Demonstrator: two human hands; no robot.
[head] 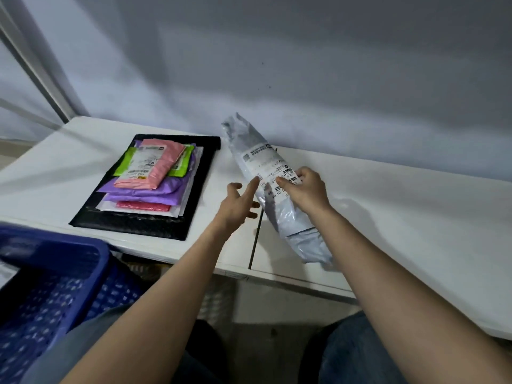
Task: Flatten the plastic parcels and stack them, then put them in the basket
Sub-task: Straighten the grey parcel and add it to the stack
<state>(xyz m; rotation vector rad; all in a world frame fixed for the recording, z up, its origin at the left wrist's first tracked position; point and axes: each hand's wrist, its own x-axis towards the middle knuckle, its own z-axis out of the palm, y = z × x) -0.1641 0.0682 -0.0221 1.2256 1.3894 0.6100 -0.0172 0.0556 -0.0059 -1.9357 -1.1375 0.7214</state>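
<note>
Two white slabs are being used as the surface (388,206), butted together with a dark seam running toward the viewer. At about 7 o'clock in the head view, a blue perforated basket (55,286) is being kept below the surface's near edge, with nothing of the task visibly inside it.

At roughly 10 o'clock on the surface, a stack (149,187) is being built on a black mailer (133,225): a white envelope, a red bubble parcel, a purple parcel, a green one and a pink parcel (151,167) on top, all lying fairly flat.

Near the middle, a long grey parcel (266,173) is being held tilted, its long axis running from 11 o'clock at the far, raised end down to 5 o'clock at the near end, which seems to be resting on or just above the surface. It is being gripped by the right hand (307,189), thumb and fingers curled round its printed label. The left hand (238,200) is being held open with fingers spread, fingertips just touching the parcel's left edge.

The stack is lying at 9 o'clock from the grey parcel, on the left hand's side. Flattening probably remains to be done before this parcel is carried across.
</note>
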